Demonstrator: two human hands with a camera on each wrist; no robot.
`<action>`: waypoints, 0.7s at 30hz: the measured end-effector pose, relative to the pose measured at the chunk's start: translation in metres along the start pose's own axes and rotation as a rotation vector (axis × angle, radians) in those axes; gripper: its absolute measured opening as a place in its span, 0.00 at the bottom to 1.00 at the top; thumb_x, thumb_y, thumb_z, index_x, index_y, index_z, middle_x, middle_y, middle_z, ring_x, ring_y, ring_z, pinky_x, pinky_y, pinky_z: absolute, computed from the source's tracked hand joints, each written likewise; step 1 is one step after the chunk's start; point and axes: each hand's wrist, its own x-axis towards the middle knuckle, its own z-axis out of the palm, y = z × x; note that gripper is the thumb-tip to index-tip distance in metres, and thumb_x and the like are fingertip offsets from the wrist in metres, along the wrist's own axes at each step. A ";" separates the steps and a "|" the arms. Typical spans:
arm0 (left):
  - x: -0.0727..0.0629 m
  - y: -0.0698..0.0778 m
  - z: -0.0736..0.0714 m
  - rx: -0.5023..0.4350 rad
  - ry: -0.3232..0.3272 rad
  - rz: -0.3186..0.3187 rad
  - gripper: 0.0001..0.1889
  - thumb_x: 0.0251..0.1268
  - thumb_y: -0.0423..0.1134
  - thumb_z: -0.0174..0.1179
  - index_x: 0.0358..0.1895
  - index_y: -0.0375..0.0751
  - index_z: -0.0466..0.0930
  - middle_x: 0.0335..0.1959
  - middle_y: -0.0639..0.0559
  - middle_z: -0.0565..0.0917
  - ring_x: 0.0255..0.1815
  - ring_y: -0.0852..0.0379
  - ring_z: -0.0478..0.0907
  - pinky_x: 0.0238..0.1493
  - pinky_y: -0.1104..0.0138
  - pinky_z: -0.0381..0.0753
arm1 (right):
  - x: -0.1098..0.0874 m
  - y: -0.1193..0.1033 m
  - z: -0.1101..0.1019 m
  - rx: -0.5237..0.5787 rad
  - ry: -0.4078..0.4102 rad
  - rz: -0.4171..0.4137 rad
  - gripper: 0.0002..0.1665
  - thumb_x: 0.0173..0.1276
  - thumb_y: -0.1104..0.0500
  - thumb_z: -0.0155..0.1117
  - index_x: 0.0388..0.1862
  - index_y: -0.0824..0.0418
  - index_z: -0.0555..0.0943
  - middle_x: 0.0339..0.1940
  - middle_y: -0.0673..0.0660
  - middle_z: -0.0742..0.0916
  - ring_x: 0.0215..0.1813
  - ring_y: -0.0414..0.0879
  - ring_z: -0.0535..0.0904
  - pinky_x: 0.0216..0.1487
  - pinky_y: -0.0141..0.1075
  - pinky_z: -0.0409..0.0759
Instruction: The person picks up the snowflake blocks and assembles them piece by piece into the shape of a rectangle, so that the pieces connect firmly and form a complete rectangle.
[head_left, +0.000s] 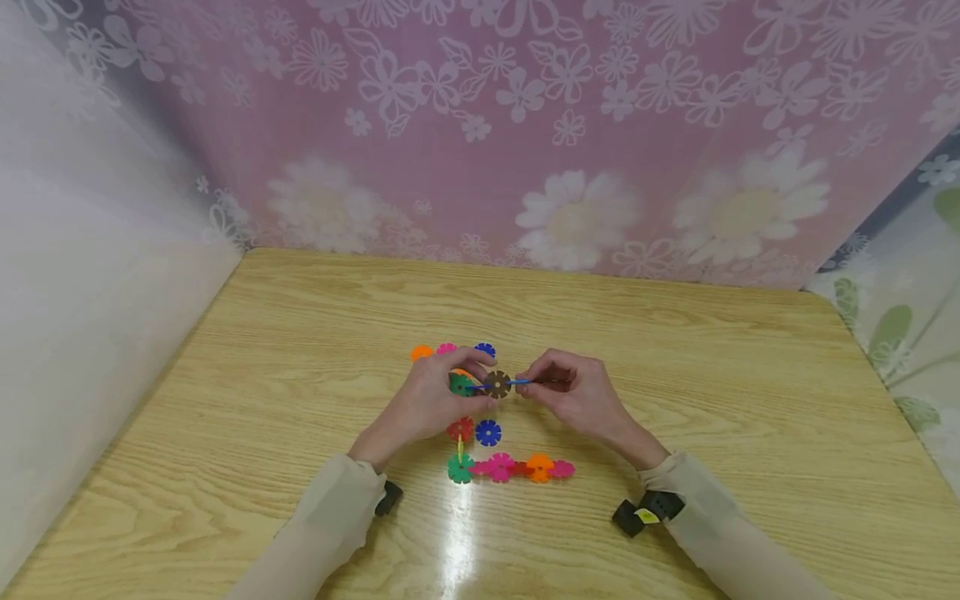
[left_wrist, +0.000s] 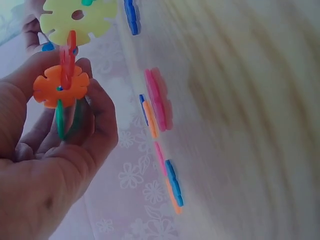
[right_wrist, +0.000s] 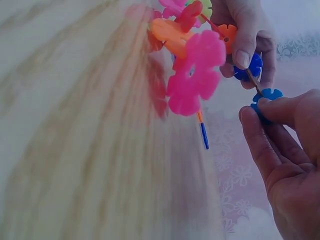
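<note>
In the head view my left hand (head_left: 429,402) holds a chain of slotted plastic flower discs by its upper part, around a green disc (head_left: 460,387). A dark blue disc (right_wrist: 255,64) sits between its fingertips in the right wrist view. Slotted onto that is a brown disc (head_left: 502,390), standing between the two hands. My right hand (head_left: 581,396) pinches a lighter blue disc (right_wrist: 271,94) against the brown one. Lower on the chain come an orange disc (left_wrist: 44,90), a red disc (left_wrist: 66,75) and a yellow disc (left_wrist: 52,22).
From a green disc (head_left: 454,473) at the chain's lower corner, a row with pink (head_left: 501,457) and orange (head_left: 539,460) discs runs right. Loose discs lie on the wooden table (head_left: 262,467): blue (head_left: 488,442), and orange (head_left: 422,353) and pink (head_left: 447,347) behind the left hand. Flowered cloth (head_left: 450,150) stands behind.
</note>
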 end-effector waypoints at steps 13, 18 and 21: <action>-0.001 0.001 -0.002 0.015 0.031 -0.021 0.10 0.59 0.43 0.76 0.43 0.57 0.88 0.45 0.62 0.89 0.43 0.58 0.79 0.39 0.64 0.79 | -0.004 -0.001 -0.006 -0.013 0.011 0.013 0.04 0.66 0.67 0.72 0.37 0.60 0.88 0.40 0.58 0.90 0.43 0.39 0.88 0.46 0.32 0.88; -0.001 0.000 -0.003 0.007 0.012 -0.014 0.10 0.60 0.43 0.75 0.44 0.56 0.88 0.45 0.60 0.90 0.42 0.58 0.79 0.37 0.65 0.78 | -0.004 0.000 -0.007 -0.017 0.014 -0.007 0.05 0.66 0.68 0.71 0.37 0.60 0.88 0.38 0.57 0.89 0.42 0.39 0.87 0.45 0.31 0.88; 0.000 0.000 -0.002 0.001 0.009 -0.004 0.11 0.60 0.43 0.75 0.45 0.57 0.88 0.45 0.60 0.90 0.44 0.59 0.80 0.41 0.64 0.78 | -0.005 -0.001 -0.007 -0.015 0.015 -0.016 0.05 0.66 0.69 0.71 0.37 0.60 0.88 0.38 0.57 0.89 0.42 0.39 0.87 0.45 0.32 0.88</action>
